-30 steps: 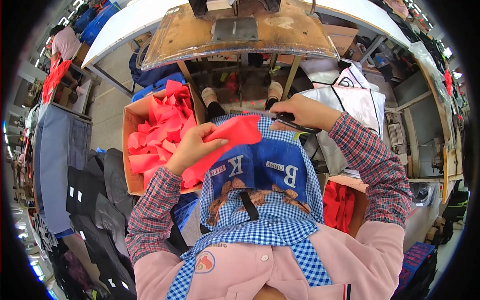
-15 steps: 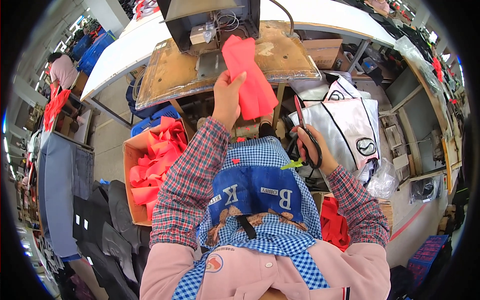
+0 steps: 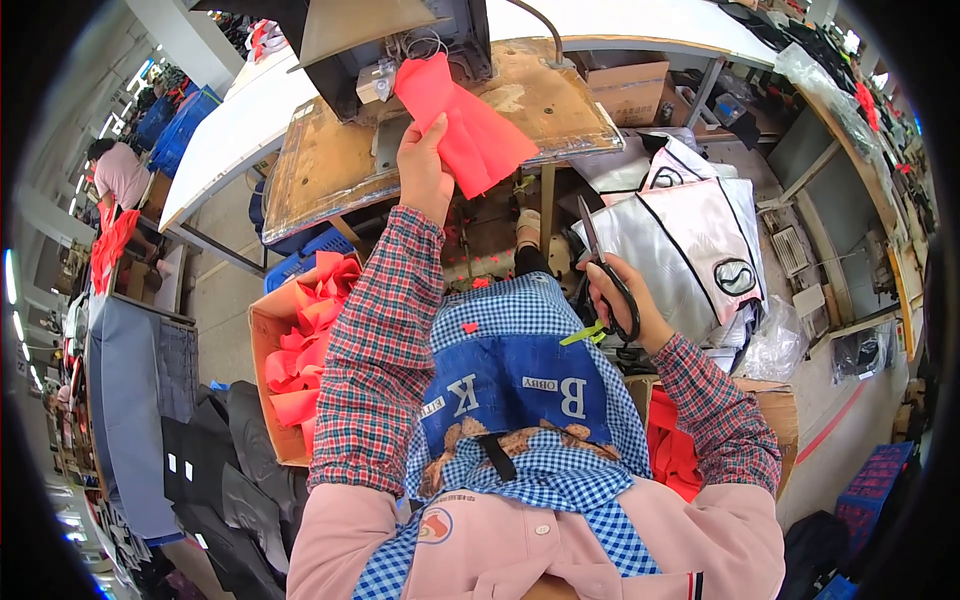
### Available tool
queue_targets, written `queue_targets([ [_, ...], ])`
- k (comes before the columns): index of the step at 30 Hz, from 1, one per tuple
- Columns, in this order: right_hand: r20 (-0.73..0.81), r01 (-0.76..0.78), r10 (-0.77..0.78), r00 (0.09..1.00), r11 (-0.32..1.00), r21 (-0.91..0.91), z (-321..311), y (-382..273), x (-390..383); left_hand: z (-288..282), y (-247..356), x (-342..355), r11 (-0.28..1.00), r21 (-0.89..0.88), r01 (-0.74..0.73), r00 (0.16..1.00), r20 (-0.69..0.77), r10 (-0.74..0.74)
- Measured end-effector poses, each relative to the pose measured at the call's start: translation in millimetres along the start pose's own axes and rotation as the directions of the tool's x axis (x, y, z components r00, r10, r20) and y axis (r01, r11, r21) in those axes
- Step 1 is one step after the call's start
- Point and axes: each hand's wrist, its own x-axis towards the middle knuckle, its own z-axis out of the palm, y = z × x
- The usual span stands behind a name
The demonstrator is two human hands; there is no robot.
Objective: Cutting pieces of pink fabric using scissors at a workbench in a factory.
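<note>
My left hand [image 3: 425, 172] is closed on a bright red fabric piece [image 3: 472, 138], thumb on top, holding it out over the front edge of the worn wooden worktable [image 3: 545, 90]. The fabric's far end reaches toward a dark box-shaped machine housing [image 3: 345, 75] on that table. In my right hand [image 3: 648, 312] is a pair of black-handled scissors [image 3: 592, 238], held apart from the fabric. Its blades point away from me and look closed together. A yellow-green strip [image 3: 582, 334] hangs beside the right hand, above my blue checked apron [image 3: 510, 375].
Left of my lap stands a cardboard box [image 3: 268, 345] of red fabric pieces, with black sheets [image 3: 215, 460] below it. Silvery-white panels with black trim [image 3: 665, 240] lie to the right. More red pieces [image 3: 672, 450] sit by my right forearm. A person [image 3: 122, 175] works at far left.
My left hand has carried the red fabric forward and a little left, toward the machine housing. The scissors stay in my right hand, slightly turned. The whole view has shifted a little.
</note>
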Motion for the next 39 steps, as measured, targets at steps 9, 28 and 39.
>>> queue_targets([
  [9,0.01,0.017,-0.018,1.0,0.999,0.033,2,1,-5,-1,2,12,0.999,-0.001,0.037,0.999,0.037,-0.037],
  [28,0.229,-0.003,-0.041,0.973,0.982,0.188,83,124,-57,144,-27,-207,0.883,0.326,0.337,0.617,0.632,-0.469],
  [39,0.223,-0.241,0.187,0.957,0.937,0.251,110,94,-75,-66,48,-247,0.438,0.822,-0.363,0.886,0.451,-0.112],
])
